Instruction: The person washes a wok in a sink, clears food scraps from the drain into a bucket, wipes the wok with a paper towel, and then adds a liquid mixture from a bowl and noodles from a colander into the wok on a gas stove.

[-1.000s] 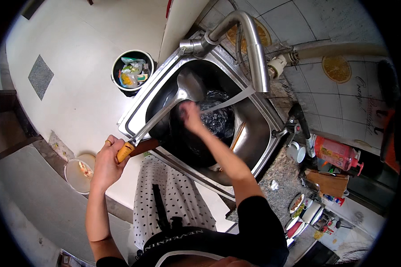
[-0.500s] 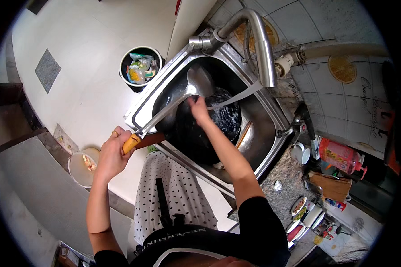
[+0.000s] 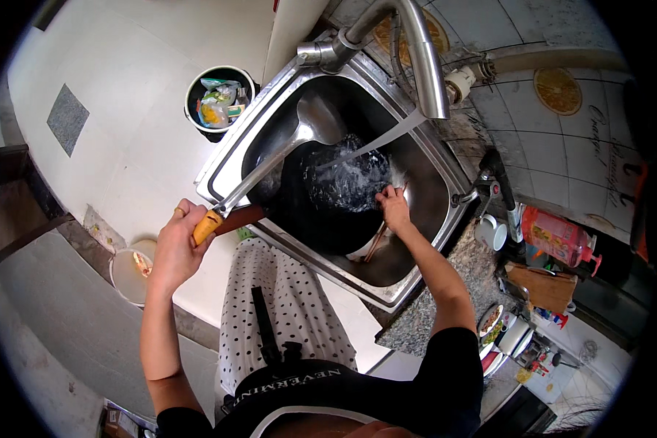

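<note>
Wok (image 3: 321, 223) apparently being rinsed, steadying needed; spatula (image 3: 317, 124) clasped in left hand (image 3: 179, 246); right hand (image 3: 396, 209) half-curled near right rim, hold unclear.

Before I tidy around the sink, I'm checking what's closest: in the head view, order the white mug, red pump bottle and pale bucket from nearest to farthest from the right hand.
From the right hand:
1. White mug, on the counter right of the sink.
2. Red pump bottle, farther right, past the mug.
3. Pale bucket, far over on the left.
</note>
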A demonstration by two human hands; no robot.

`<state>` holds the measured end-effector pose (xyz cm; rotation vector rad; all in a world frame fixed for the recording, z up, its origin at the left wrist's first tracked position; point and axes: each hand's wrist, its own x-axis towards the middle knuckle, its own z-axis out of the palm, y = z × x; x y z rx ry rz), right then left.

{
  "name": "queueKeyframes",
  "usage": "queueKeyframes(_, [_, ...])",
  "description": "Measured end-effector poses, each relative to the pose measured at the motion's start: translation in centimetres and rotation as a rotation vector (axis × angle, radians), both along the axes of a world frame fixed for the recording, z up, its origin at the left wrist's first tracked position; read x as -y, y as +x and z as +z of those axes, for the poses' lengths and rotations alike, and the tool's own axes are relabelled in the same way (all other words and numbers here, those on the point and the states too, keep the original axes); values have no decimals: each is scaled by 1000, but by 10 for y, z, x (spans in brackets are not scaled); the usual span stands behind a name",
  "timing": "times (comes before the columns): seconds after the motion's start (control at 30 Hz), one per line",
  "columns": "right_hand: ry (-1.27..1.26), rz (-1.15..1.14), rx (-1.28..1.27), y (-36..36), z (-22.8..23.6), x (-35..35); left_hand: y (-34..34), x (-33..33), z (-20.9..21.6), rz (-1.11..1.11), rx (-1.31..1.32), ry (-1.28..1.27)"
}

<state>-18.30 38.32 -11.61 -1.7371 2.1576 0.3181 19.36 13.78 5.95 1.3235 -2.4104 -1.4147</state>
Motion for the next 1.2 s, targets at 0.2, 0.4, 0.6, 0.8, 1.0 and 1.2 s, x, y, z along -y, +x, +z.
queueKeyframes(0.2, [-191, -27, 729, 121, -13, 44, 0, 0, 1, -35, 21, -33])
queueKeyframes(0.4, [-702, -509, 577, 33, -74, 145, -3, 0, 0, -22, 22, -3])
queueKeyframes(0.6, [-50, -378, -6, 78, -65, 29, -1, 1, 2, -4, 26, 10])
queueKeyframes(0.8, [-725, -317, 631, 92, -64, 152, -6, 2, 6, -38, 58, -36])
queueKeyframes(1.0, [-205, -637, -79, 34, -46, 85, 2, -2, 0, -16, -18, -49])
queueKeyframes(1.2, [-164, -467, 730, 143, -26, 31, -2, -7, 2, -37, 8, -149])
